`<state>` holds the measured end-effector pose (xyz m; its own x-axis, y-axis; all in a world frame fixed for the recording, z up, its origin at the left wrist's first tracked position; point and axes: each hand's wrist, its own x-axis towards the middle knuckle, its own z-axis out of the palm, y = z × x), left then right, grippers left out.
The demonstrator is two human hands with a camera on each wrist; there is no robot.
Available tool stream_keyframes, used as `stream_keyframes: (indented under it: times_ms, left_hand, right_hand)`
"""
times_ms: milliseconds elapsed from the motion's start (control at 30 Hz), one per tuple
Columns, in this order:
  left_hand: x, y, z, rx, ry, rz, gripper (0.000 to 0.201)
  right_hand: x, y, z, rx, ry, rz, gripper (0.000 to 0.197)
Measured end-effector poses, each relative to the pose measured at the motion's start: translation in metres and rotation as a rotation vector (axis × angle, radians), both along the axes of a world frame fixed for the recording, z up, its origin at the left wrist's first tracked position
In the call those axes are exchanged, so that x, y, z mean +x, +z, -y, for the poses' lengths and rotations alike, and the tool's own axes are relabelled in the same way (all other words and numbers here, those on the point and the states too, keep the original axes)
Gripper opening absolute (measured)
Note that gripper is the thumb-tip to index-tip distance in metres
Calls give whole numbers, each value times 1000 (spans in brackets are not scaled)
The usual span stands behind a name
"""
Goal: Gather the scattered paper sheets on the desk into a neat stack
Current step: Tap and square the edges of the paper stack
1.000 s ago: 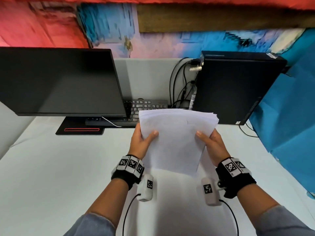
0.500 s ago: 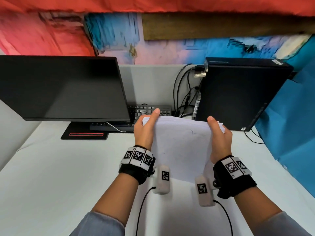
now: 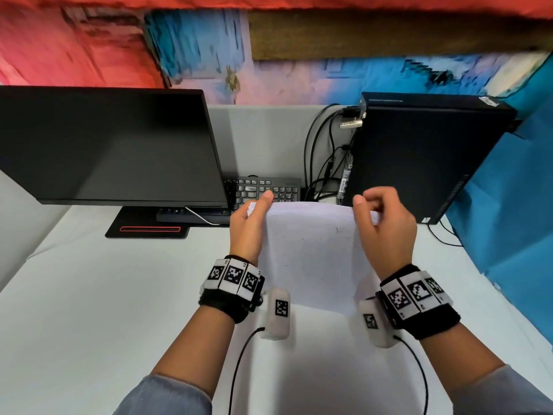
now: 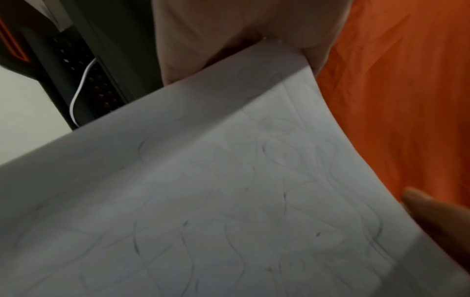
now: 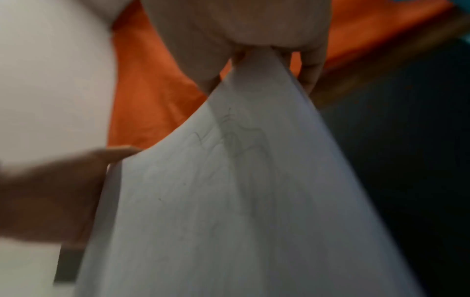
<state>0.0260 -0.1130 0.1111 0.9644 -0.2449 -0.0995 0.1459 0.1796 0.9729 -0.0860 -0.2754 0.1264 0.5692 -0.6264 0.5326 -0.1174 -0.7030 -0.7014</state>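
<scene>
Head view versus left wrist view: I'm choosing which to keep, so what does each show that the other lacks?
Only the head view shows the desk, monitor, computer tower and both hands' full hold on the paper stack. Only the left wrist view shows faint pen scribbles across the sheet's face. Both show the stack pinched by the left hand, part of the right hand and the keyboard.

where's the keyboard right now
In the head view the keyboard lies at the back of the desk, centre, between the monitor and the computer tower, just beyond the held paper stack.
</scene>
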Motion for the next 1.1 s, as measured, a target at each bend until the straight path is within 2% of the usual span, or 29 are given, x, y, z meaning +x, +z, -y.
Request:
stream_keyframes:
  times_ms: [67,133,233,333,400,467,533,667,733,800,933,967,1033,1100]
  left_hand:
    - [0,0,0,-3,8,0,41]
    - [-1,-1,0,-11,5,1,34]
    - [-2,-2,0,-20,-7,-2,30]
    - [-4,-3,-1,-37,-12,-3,32]
    - [-6,-4,-2,-46,-27,12,33]
    - [-8,-6,-6,-51,-64,45,37]
    - [-9,-9,-11,-49,-100,105,45]
    - [-7,-27,-23,33,-240,141,51]
    - [-4,-39,-30,171,-295,112,56]
    - [0,-52,-38,344,-330,105,51]
    - [7,-67,-57,552,-364,111,46]
    - [9,-68,-62,550,-351,92,45]
    - [12,-64,-71,473,-315,40,28]
    - [14,-59,-74,288,-246,-46,23]
  right_hand:
    - [0,4,-4,-388,-4,-251,29]
    - [2,8,-12,-612,29,-463,43]
    - [9,9,-26,-706,156,-637,54]
    - [18,7,-40,-766,224,-694,62]
    - [24,9,-48,-783,231,-687,58]
    - [29,12,-54,-790,248,-662,45]
    - [34,20,-56,-763,291,-669,33]
    - [38,30,-54,-733,365,-709,30]
    - [34,37,-51,-721,354,-698,32]
    - [30,37,-41,-670,382,-621,24]
    - [15,48,-6,-379,430,-477,14]
    - [11,49,4,-301,435,-427,13]
    - [4,48,23,-141,451,-350,11]
    - [-2,41,41,45,466,-267,13]
